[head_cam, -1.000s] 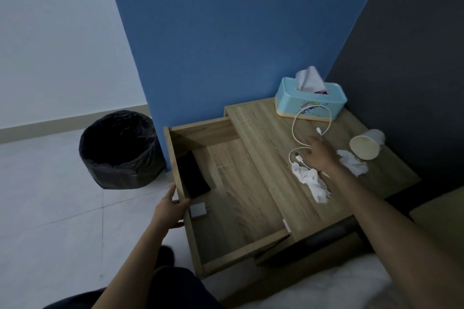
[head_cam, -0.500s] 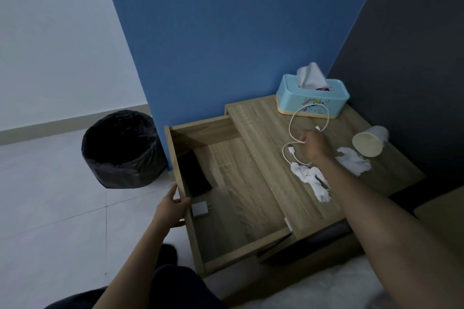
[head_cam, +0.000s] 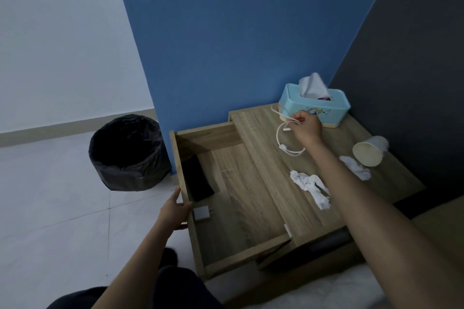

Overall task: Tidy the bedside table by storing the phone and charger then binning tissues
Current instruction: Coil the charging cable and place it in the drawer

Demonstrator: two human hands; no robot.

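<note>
While the left hand (head_cam: pixel 175 211) grips the drawer (head_cam: pixel 179 163) front, apparently steadying it open, the right hand (head_cam: pixel 307 127) fingers (head_cam: pixel 297 118) pinch the cable (head_cam: pixel 277 133) above the table (head_cam: pixel 258 133), probably bound for the drawer, where phone (head_cam: pixel 198 180) and plug (head_cam: pixel 201 213) lie.

Bedside table (head_cam: pixel 261 140): tissues (head_cam: pixel 310 187), cup (head_cam: pixel 367 154), tissue box (head_cam: pixel 292 101).

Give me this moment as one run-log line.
right hand pinches charger cable | left hand grips open drawer | phone and charger plug in drawer | two tissues on tabletop
</note>
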